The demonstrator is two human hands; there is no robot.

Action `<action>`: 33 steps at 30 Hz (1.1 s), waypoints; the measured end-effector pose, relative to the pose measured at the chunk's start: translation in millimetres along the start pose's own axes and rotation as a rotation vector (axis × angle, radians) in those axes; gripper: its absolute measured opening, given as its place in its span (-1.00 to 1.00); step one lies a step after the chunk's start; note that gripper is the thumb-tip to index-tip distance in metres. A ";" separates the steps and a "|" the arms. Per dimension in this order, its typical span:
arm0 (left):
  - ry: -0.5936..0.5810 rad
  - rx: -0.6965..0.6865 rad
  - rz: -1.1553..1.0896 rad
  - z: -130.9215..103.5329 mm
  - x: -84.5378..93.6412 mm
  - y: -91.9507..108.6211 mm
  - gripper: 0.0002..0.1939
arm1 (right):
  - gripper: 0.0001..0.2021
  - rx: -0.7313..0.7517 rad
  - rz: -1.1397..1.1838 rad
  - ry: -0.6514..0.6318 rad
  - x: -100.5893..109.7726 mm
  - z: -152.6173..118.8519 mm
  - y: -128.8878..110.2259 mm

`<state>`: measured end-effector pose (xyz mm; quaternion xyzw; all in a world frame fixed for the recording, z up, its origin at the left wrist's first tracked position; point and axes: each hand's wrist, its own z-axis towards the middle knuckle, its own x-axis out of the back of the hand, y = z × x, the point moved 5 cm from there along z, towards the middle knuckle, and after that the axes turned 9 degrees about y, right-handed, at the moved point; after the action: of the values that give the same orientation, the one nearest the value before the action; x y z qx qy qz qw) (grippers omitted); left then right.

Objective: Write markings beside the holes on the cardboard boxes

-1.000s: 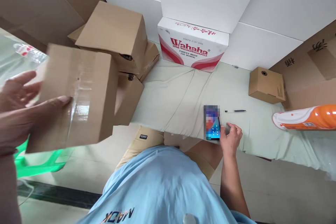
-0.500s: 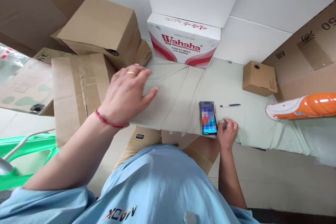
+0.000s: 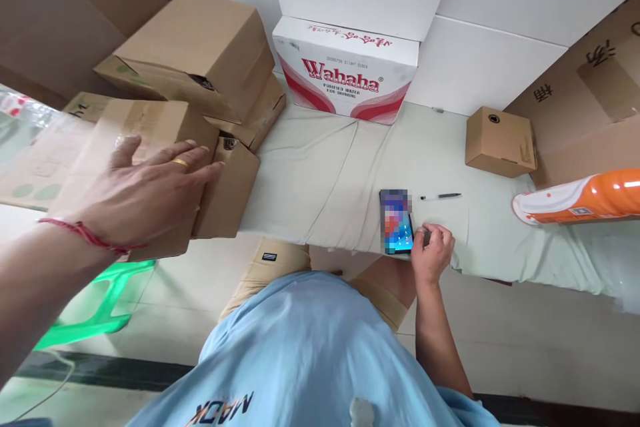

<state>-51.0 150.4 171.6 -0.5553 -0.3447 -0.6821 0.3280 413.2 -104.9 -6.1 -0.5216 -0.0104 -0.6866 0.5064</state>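
My left hand [image 3: 157, 180] lies over a taped cardboard box [image 3: 165, 123], palm down with its fingers spread. Just right of that hand stands a smaller cardboard box [image 3: 233, 190], close against the taped one. At the table's front edge my right hand [image 3: 434, 253] rests with curled fingers; something small and dark shows between thumb and fingers, too hidden to name. To its left lies a smartphone [image 3: 397, 223] with a lit screen, partly blurred out. A pen [image 3: 441, 196] lies beyond the right hand on the pale cloth [image 3: 320, 187].
Stacked cardboard boxes [image 3: 195, 40] stand at the back left. A white and red Wahaha water carton [image 3: 345, 77] stands against the wall. On the right are a small brown box [image 3: 500, 143], a large carton [image 3: 590, 93] and an orange-and-white bottle [image 3: 580, 199]. A green stool [image 3: 107, 300] stands lower left.
My left hand has moved left and down onto the taped box, which now sits further left; the smaller box beside it has come into sight. My right hand stays by the phone.
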 end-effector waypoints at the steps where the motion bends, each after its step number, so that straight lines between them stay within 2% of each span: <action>1: 0.006 -0.030 0.020 -3.2 1.6 5.7 -0.41 | -0.64 0.002 0.006 0.008 0.6 0.2 -0.5; 4: 0.090 -0.112 0.067 -3.7 0.8 41.0 -0.40 | -0.64 -0.009 0.054 0.058 3.9 0.2 -1.1; 6: 0.157 -0.050 0.008 5.3 -6.8 69.7 -0.45 | -0.63 -0.021 0.082 0.093 6.1 -0.2 -0.5; 9: 0.188 -0.040 -0.168 35.4 -30.6 115.0 -0.46 | -0.63 -0.021 0.081 0.113 6.7 -0.4 0.8; 11: 0.200 -0.064 -0.380 67.6 -49.1 133.7 -0.40 | -0.64 -0.009 0.075 0.113 6.3 -0.2 1.6; 13: 0.275 0.020 -0.601 106.5 -64.9 129.8 -0.48 | -0.66 0.008 0.075 0.113 5.9 -0.4 2.4; 15: 0.440 0.297 -0.819 142.9 -77.2 99.5 -0.61 | -0.68 0.023 0.081 0.116 6.0 -1.1 3.3; 17: 0.563 0.427 -0.839 171.4 -82.3 66.8 -0.41 | -0.70 0.032 0.091 0.119 6.2 -2.3 4.2; 19: 0.704 0.576 -0.826 185.2 -80.8 32.1 -0.21 | -0.71 0.035 0.100 0.124 6.1 -3.4 5.0; 20: 0.731 0.659 -0.796 187.0 -80.5 17.4 -0.18 | -0.71 0.034 0.103 0.127 6.0 -3.9 5.3; 22: 0.738 0.708 -0.739 183.4 -80.8 1.0 -0.18 | -0.72 0.031 0.105 0.134 5.6 -4.6 5.4; 24: 0.711 0.666 -0.638 170.9 -86.8 2.6 -0.17 | -0.73 0.028 0.105 0.135 5.1 -5.1 4.6; 26: 0.675 0.600 -0.591 151.9 -103.9 19.8 -0.19 | -0.73 0.026 0.109 0.129 5.1 -5.0 3.7; 27: 0.585 0.504 -0.514 144.1 -117.0 36.0 -0.24 | -0.73 0.024 0.111 0.125 5.6 -4.3 3.6; 29: 0.483 0.397 -0.510 125.1 -147.2 67.9 -0.33 | -0.72 0.015 0.112 0.118 8.1 0.0 5.1; 31: 0.391 0.335 -0.500 107.8 -175.8 96.4 -0.39 | -0.72 0.000 0.100 0.122 13.2 10.9 9.9; 33: 0.310 0.272 -0.474 95.1 -195.7 117.7 -0.45 | -0.73 -0.011 0.069 0.134 20.2 31.3 17.3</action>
<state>130.2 177.9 5.3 -0.3001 -0.4986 -0.7636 0.2798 448.6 -110.1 14.0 -0.4773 0.0450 -0.7022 0.5264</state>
